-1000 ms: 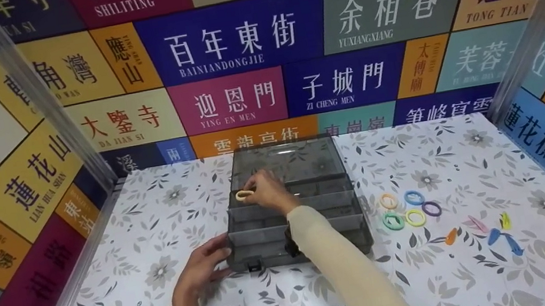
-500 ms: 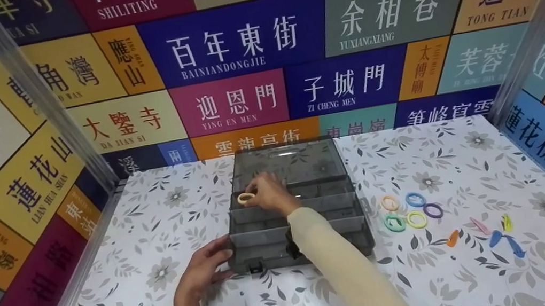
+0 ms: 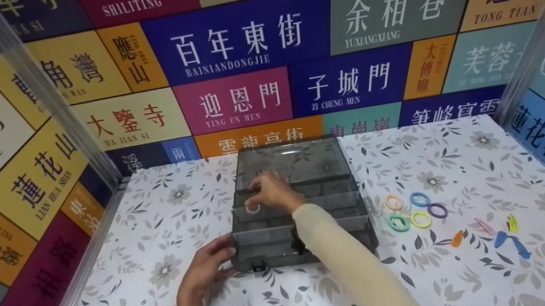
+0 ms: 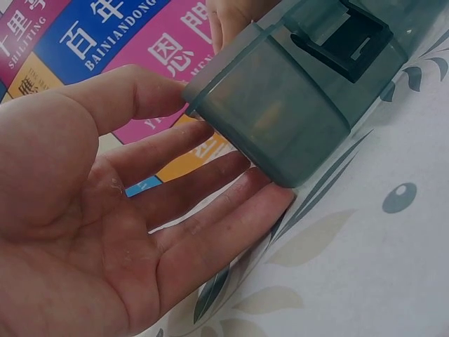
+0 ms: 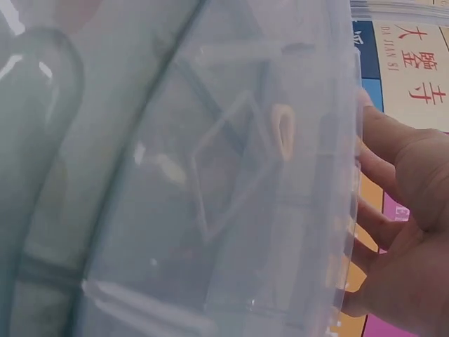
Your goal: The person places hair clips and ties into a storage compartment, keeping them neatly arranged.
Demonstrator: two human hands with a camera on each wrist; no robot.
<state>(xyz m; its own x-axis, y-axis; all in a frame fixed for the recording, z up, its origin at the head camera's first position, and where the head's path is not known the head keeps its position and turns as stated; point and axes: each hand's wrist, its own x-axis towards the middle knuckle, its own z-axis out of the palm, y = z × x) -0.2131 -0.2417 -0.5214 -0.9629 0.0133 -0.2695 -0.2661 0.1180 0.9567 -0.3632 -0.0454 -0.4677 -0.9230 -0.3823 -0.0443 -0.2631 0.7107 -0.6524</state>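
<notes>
A dark translucent organiser box (image 3: 305,258) sits mid-table with its lid (image 3: 290,164) tipped back. My left hand (image 3: 204,271) is at its front left; in the left wrist view, its spread fingers (image 4: 210,267) touch the box's corner. My right hand (image 3: 273,193) is over the far left compartment, loosely bent. A beige hair tie (image 3: 253,209) is just below its fingertips, seen through a divider. In the right wrist view the hair tie (image 5: 283,132) is behind a translucent panel, apart from the visible fingers (image 5: 382,225) of the right hand.
Right of the box lie several coloured hair ties, including a yellow one (image 3: 421,219) and a purple one (image 3: 437,210). Farther right are several hair clips, including orange (image 3: 457,239) and blue (image 3: 521,247). A sign-covered wall (image 3: 245,43) stands behind the floral tabletop (image 3: 172,205).
The beige hair tie has gone down from above the box to behind the divider, out of the right hand's pinch. The left hand stays at the box's front left corner.
</notes>
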